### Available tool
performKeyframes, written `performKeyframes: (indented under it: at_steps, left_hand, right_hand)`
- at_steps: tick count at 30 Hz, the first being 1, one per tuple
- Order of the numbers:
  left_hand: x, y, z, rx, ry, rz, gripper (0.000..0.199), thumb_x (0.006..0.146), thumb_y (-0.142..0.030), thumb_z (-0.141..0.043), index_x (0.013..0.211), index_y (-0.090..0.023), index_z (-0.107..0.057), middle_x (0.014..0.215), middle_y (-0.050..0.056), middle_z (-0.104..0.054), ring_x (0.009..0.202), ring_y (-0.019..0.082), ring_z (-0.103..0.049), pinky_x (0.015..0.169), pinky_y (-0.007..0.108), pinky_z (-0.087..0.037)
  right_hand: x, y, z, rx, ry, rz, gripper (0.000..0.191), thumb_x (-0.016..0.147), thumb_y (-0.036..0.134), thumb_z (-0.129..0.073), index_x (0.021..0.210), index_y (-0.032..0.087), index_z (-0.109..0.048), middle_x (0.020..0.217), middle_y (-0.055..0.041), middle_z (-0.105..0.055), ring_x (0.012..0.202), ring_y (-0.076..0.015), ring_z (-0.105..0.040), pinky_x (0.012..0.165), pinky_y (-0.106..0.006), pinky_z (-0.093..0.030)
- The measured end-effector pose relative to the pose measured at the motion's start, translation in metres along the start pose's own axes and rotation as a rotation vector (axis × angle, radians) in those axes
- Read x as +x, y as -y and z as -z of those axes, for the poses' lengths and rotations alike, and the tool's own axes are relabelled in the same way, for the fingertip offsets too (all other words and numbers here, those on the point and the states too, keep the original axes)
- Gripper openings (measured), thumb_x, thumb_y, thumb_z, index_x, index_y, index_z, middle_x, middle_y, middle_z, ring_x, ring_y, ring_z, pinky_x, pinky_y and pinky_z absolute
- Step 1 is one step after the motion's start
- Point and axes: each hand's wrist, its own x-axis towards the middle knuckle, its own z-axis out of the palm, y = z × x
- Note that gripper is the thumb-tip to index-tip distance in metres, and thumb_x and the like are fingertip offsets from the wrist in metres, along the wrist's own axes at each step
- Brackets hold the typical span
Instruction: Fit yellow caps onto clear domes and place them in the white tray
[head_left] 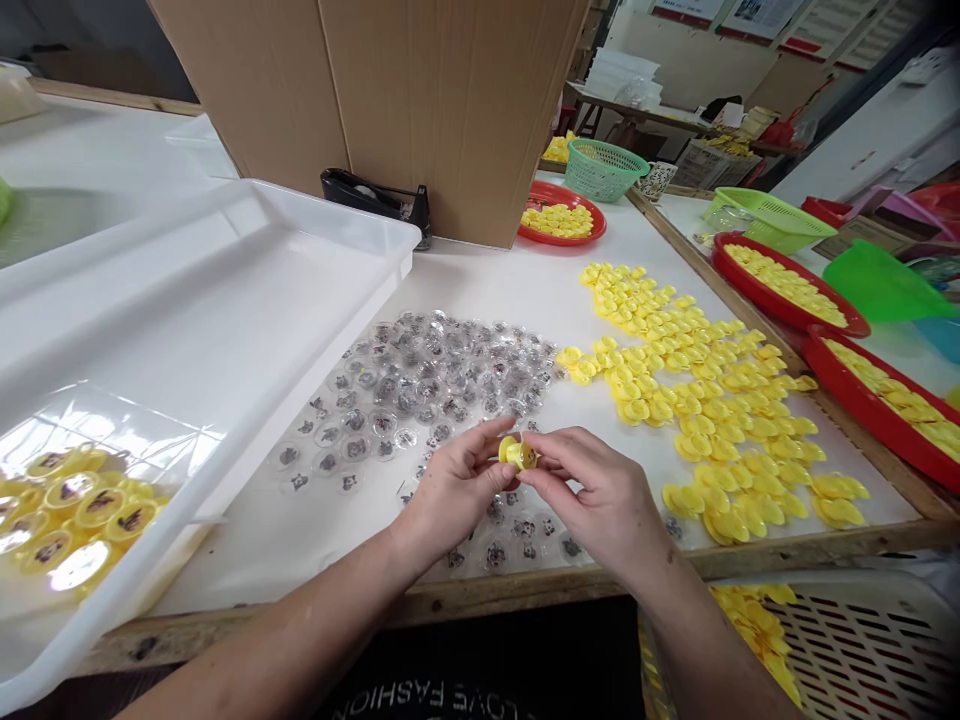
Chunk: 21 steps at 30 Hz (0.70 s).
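Observation:
Over the middle of the white table, my left hand and my right hand meet at one small yellow spool-shaped plastic piece. Left fingers and thumb pinch one end; the right thumb and fingertips grip the other, where a printed picture partly shows. Beneath and beyond the hands spread many clear round discs with small dark printed figures. To the right lie yellow round plastic pieces in overlapping rows. Finished-looking yellow pieces with pictures on top rest inside the white tray at left.
A tall cardboard box and a black tape dispenser stand behind the tray. Red trays of yellow pieces and a green basket are farther off. A wooden strip edges the table; a white slotted basket sits below right.

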Motion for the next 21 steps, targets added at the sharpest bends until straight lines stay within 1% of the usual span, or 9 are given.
performKeyframes:
  at_steps: [2, 5, 7, 10, 13, 15, 17, 19, 21]
  left_hand:
    - [-0.001, 0.001, 0.001, 0.085, 0.002, -0.02, 0.047, 0.079, -0.03, -0.067, 0.123, -0.02, -0.055, 0.105, 0.008, -0.066, 0.097, 0.021, -0.061, 0.088, 0.036, -0.048]
    - [-0.004, 0.0, 0.003, 0.227, 0.002, -0.03, 0.043, 0.084, -0.03, -0.06, 0.125, -0.02, -0.054, 0.111, 0.008, -0.064, 0.099, 0.022, -0.06, 0.09, 0.036, -0.048]
    - [-0.005, 0.0, 0.003, 0.267, 0.007, -0.015, 0.043, 0.085, -0.031, -0.058, 0.127, -0.021, -0.053, 0.113, 0.008, -0.064, 0.102, 0.022, -0.059, 0.091, 0.036, -0.046]
    - [-0.004, 0.001, 0.002, 0.261, -0.003, 0.018, 0.049, 0.081, -0.032, -0.063, 0.126, -0.017, -0.051, 0.106, 0.009, -0.065, 0.098, 0.022, -0.059, 0.087, 0.034, -0.046]
    - [-0.002, 0.001, 0.001, 0.176, -0.055, 0.059, 0.045, 0.076, -0.031, -0.07, 0.115, -0.015, -0.054, 0.093, 0.008, -0.066, 0.087, 0.02, -0.061, 0.08, 0.032, -0.046]
    - [0.0, -0.001, 0.0, 0.073, -0.055, 0.084, 0.04, 0.075, -0.032, -0.07, 0.107, -0.015, -0.054, 0.086, 0.005, -0.065, 0.082, 0.018, -0.061, 0.078, 0.031, -0.046]
    - [0.0, -0.003, 0.0, 0.006, -0.016, 0.078, 0.037, 0.075, -0.032, -0.07, 0.103, -0.016, -0.052, 0.083, 0.003, -0.064, 0.079, 0.016, -0.06, 0.076, 0.03, -0.045]
    - [-0.001, -0.005, -0.001, 0.032, 0.017, 0.026, 0.033, 0.076, -0.03, -0.07, 0.099, -0.017, -0.051, 0.084, 0.003, -0.062, 0.08, 0.014, -0.058, 0.076, 0.028, -0.044]
    - [-0.001, -0.005, -0.001, 0.107, 0.039, -0.023, 0.027, 0.077, -0.026, -0.068, 0.096, -0.017, -0.052, 0.087, 0.003, -0.061, 0.082, 0.013, -0.057, 0.075, 0.025, -0.043]
  right_hand:
    - [0.0, 0.001, -0.001, -0.032, -0.016, 0.015, 0.023, 0.086, 0.02, -0.057, 0.108, 0.025, -0.063, 0.091, -0.0053, -0.064, 0.076, -0.0178, -0.064, 0.069, -0.032, -0.055]
    - [-0.002, 0.001, -0.003, -0.092, -0.021, 0.042, 0.024, 0.087, 0.018, -0.056, 0.109, 0.027, -0.062, 0.092, -0.0056, -0.063, 0.079, -0.0184, -0.064, 0.071, -0.032, -0.056]
    - [-0.004, 0.001, -0.007, -0.128, -0.029, 0.061, 0.026, 0.088, 0.015, -0.053, 0.11, 0.025, -0.062, 0.091, -0.0062, -0.062, 0.08, -0.0183, -0.063, 0.071, -0.031, -0.056]
    - [-0.007, 0.002, -0.016, -0.167, -0.056, 0.084, 0.029, 0.088, 0.011, -0.047, 0.111, 0.022, -0.061, 0.089, -0.008, -0.061, 0.079, -0.0185, -0.063, 0.07, -0.031, -0.056]
    - [-0.009, 0.002, -0.023, -0.141, -0.081, 0.071, 0.028, 0.089, 0.011, -0.046, 0.109, 0.022, -0.062, 0.087, -0.0078, -0.06, 0.079, -0.0188, -0.062, 0.069, -0.031, -0.055]
    - [-0.009, 0.0, -0.022, -0.037, -0.057, 0.017, 0.025, 0.087, 0.013, -0.051, 0.107, 0.023, -0.062, 0.088, -0.0062, -0.06, 0.076, -0.0177, -0.062, 0.069, -0.031, -0.055]
    - [-0.009, -0.003, -0.017, 0.133, -0.026, -0.092, 0.026, 0.084, 0.016, -0.06, 0.108, 0.024, -0.062, 0.091, -0.0045, -0.059, 0.073, -0.016, -0.062, 0.067, -0.029, -0.055]
    - [-0.01, -0.008, -0.013, 0.291, -0.001, -0.223, 0.029, 0.08, 0.02, -0.065, 0.109, 0.025, -0.062, 0.095, -0.0034, -0.06, 0.073, -0.0149, -0.062, 0.066, -0.027, -0.055]
    - [-0.012, -0.013, -0.011, 0.413, 0.032, -0.326, 0.026, 0.081, 0.024, -0.065, 0.106, 0.024, -0.062, 0.097, -0.0032, -0.062, 0.078, -0.0154, -0.062, 0.069, -0.028, -0.054]
